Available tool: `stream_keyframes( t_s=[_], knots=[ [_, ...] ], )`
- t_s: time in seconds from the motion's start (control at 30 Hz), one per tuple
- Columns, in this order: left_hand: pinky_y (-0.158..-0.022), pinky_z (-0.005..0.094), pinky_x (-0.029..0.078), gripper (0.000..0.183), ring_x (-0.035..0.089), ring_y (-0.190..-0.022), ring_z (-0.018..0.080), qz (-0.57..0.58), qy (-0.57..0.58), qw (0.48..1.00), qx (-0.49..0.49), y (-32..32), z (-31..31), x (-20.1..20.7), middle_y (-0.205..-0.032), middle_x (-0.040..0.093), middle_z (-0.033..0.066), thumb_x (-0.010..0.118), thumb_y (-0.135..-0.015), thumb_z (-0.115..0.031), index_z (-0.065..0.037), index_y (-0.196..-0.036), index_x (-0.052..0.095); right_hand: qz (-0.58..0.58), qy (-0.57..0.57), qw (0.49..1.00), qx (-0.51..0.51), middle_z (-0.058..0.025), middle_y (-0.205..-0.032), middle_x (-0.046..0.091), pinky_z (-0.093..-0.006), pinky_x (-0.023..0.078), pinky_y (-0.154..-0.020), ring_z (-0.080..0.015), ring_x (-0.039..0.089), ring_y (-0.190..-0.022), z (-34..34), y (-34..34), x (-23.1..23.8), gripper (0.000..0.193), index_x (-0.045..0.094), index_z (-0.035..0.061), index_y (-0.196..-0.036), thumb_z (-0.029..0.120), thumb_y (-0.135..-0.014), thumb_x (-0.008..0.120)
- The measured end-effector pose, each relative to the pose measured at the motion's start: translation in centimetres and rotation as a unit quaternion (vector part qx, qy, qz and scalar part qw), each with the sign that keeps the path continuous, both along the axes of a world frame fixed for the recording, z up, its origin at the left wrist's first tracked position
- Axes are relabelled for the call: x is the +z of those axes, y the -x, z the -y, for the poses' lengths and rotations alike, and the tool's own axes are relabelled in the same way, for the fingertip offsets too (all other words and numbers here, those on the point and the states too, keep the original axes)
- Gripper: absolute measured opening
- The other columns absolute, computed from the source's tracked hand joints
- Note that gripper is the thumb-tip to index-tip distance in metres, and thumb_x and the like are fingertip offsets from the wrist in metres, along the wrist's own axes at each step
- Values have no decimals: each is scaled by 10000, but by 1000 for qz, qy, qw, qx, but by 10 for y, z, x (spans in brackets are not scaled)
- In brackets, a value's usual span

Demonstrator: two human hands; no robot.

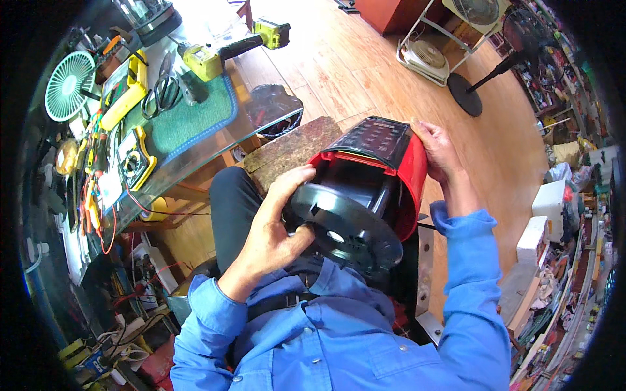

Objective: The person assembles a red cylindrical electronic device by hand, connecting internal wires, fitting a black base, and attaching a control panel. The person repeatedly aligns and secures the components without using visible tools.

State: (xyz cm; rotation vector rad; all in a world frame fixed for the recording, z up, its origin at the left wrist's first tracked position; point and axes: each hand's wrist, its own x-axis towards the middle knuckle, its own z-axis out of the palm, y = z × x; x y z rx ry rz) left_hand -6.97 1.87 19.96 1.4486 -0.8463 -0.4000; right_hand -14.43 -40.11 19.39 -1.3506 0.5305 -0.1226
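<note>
Red-and-black housing (415, 186) is held above the person's lap, its panel side up and its open end leaning toward the body. Left hand (274, 228) is pinching the rim of the black round part (365, 238) at this end, with thumb on its face and fingers over the upper edge. Right hand (443, 153) is gripping the far right corner; its fingers are partly hidden.

I cannot tell if the round part is fastened. If it is loose, it could slide from the left hand's narrow pinch, because I see no desk below it. If the right hand relaxes, the housing could tip, and a hard corner might chip on the floor (365, 78).

On the left, the glass edge of the desk (202, 156) runs near the knee (231, 195), and a thin red wire (115, 229) hangs over it, so a wide swing there could hit or catch. Rough block (290, 153) lies just beyond the housing. More room appears ahead and to the right, over the floor, until the black fan stand (465, 94).
</note>
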Motion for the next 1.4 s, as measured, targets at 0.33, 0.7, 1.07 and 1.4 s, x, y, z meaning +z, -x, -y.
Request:
stream_keyframes(
  t_s=[0.33, 0.7, 1.07, 1.4],
  knots=[
    [-1312, 409, 398, 869, 576, -1515, 312, 6, 38, 999, 19, -2, 43, 9, -1570, 625, 181, 658, -754, 14, -5, -1620, 587, 64, 7, 995, -69, -97, -1107, 859, -340, 690, -807, -166, 816, -903, 19, 52, -4, 342, 803, 10, -1191, 332, -1195, 687],
    [-1334, 473, 413, 826, 557, -1596, 352, -156, 109, 981, -49, 13, 77, -23, -1635, 649, 200, 714, -760, 43, -49, -1577, 630, -37, 147, 977, -149, -69, -1050, 846, -307, 649, -781, -135, 780, -855, 37, 83, 51, 360, 821, 6, -1151, 359, -1159, 749],
    [-1334, 471, 399, 743, 521, -1626, 350, -92, 104, 989, -54, 45, 119, -68, -1557, 669, 182, 787, -829, 31, -41, -1546, 604, -148, 220, 960, -90, -43, -967, 839, -292, 615, -725, -108, 749, -786, 73, 58, 76, 330, 838, -6, -1115, 318, -1140, 783],
    [-1251, 416, 479, 790, 644, -1445, 280, -153, 119, 980, -40, 26, 130, -57, -1486, 681, 153, 822, -819, -23, -14, -1574, 589, -276, 183, 942, -55, -80, -1005, 854, -335, 655, -772, -162, 789, -816, 98, -2, 82, 344, 823, -27, -1138, 315, -1132, 789]
  ],
)
